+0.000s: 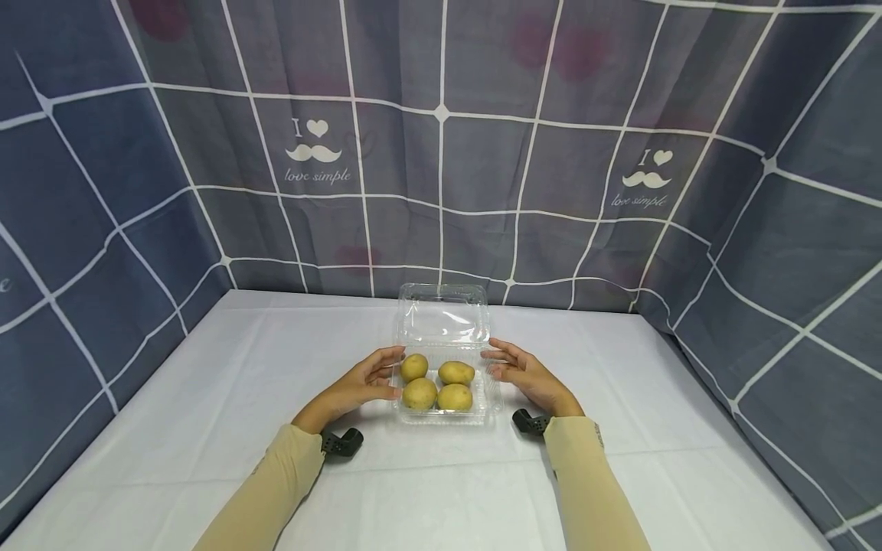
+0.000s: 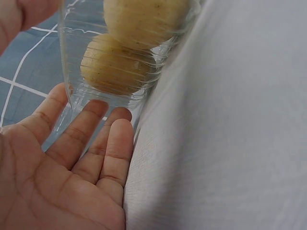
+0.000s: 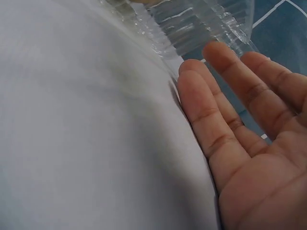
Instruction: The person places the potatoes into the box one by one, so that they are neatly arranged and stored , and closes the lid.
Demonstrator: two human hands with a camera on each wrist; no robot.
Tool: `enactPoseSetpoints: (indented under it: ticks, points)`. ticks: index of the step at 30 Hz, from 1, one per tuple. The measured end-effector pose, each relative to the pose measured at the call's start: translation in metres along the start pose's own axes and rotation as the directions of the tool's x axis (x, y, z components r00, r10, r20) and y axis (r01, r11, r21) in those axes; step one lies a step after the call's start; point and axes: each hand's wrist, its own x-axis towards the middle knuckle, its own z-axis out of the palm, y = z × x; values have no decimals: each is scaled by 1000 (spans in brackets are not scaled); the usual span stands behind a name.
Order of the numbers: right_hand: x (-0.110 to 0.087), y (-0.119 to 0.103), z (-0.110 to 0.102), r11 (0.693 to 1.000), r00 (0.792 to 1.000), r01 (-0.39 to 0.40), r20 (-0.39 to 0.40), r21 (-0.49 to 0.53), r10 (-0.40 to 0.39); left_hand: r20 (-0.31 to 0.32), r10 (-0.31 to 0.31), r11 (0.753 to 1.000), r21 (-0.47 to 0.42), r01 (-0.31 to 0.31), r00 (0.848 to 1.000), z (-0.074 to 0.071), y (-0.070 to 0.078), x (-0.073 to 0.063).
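Observation:
A clear plastic clamshell box (image 1: pixel 446 418) sits on the table with its lid (image 1: pixel 441 314) raised at the back. Several yellow potatoes (image 1: pixel 419 394) lie inside it. My left hand (image 1: pixel 358 386) is at the box's left side, its fingers fairly straight and a fingertip against the rim in the left wrist view; a potato (image 2: pixel 117 67) shows through the ribbed wall there. On the right side, my right hand (image 1: pixel 534 379) has extended fingers close to the box wall (image 3: pixel 192 31). Whether they touch it, I cannot tell.
A white cloth (image 1: pixel 427 482) covers the table. Dark grid-patterned curtains (image 1: pixel 400 153) stand behind it and along both sides. A black wrist device (image 1: pixel 342 442) is worn at the left cuff, and another (image 1: pixel 529 422) at the right.

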Motion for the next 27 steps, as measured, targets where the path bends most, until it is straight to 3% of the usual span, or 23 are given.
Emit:
enactPoseSetpoints:
  ticks: [27]
  points:
    - [3, 3, 4, 1000, 1000, 22, -8, 12, -22, 3, 5, 1000, -17, -5, 1000, -1, -3, 0]
